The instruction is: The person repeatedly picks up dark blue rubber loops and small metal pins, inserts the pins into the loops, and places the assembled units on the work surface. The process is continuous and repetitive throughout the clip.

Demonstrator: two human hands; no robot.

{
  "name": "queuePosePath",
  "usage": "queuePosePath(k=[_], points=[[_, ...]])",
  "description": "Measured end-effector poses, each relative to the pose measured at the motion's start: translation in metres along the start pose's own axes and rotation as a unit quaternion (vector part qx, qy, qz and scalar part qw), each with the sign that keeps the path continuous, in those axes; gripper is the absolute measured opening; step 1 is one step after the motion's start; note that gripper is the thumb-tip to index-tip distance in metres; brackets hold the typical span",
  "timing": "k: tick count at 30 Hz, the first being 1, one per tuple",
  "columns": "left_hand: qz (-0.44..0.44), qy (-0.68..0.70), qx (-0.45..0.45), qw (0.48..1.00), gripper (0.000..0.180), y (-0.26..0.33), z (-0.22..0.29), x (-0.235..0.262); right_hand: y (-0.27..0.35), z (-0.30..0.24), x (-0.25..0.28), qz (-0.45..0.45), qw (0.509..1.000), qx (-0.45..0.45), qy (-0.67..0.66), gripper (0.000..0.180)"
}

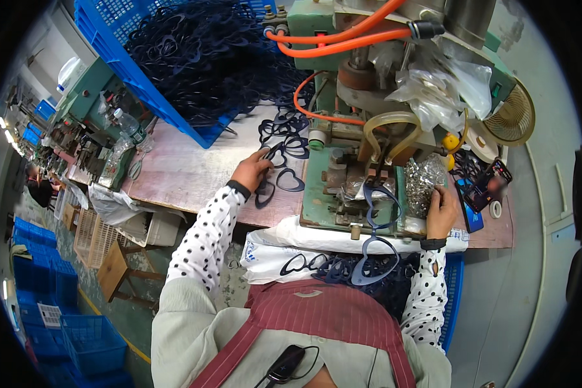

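My left hand (pixel 252 172) is over the table left of the machine, its fingers closed on a dark blue heart-shaped frame (pixel 276 155) in a loose cluster of similar frames (pixel 295 147). My right hand (pixel 441 212) is at the front right of the green press machine (pixel 317 210), fingertips bent together at the edge of a heap of small shiny metal parts (pixel 424 184). Whatever its fingers may pinch is too small to make out. A chain of blue looped frames (pixel 376 249) hangs from the machine's front, below its working head.
A blue crate (pixel 139 77) tipped on the table spills a big dark pile of frames (pixel 194 58). More frames (pixel 339 268) lie on white sacking (pixel 271 249) at my lap. Orange hoses (pixel 343 45) cross above. A phone (pixel 473 216) and tape roll (pixel 495 209) lie at right.
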State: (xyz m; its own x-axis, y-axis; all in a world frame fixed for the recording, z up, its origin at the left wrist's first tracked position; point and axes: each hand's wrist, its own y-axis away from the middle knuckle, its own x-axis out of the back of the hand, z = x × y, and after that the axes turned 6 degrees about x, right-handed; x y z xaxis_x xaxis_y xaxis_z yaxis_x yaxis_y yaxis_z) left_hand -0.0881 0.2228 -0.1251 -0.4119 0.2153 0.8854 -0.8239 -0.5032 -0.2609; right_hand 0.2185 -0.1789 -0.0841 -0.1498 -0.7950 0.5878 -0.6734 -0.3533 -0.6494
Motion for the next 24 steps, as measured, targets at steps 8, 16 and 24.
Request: queuePosePath(k=[8,16,24], points=[[0.233,0.23,-0.073,0.942,0.013,0.009,0.135,0.072,-0.014,-0.032,0.005,0.047,0.996,0.077,0.014,0.009],[0.225,0.082,-0.401,0.884,0.031,0.015,0.252,0.064,-0.03,-0.119,0.029,0.004,0.985,0.031,-0.168,0.015],[0.187,0.15,-0.457,0.857,0.031,0.012,0.266,0.044,-0.028,-0.158,0.037,-0.135,0.923,-0.063,-0.354,0.023]])
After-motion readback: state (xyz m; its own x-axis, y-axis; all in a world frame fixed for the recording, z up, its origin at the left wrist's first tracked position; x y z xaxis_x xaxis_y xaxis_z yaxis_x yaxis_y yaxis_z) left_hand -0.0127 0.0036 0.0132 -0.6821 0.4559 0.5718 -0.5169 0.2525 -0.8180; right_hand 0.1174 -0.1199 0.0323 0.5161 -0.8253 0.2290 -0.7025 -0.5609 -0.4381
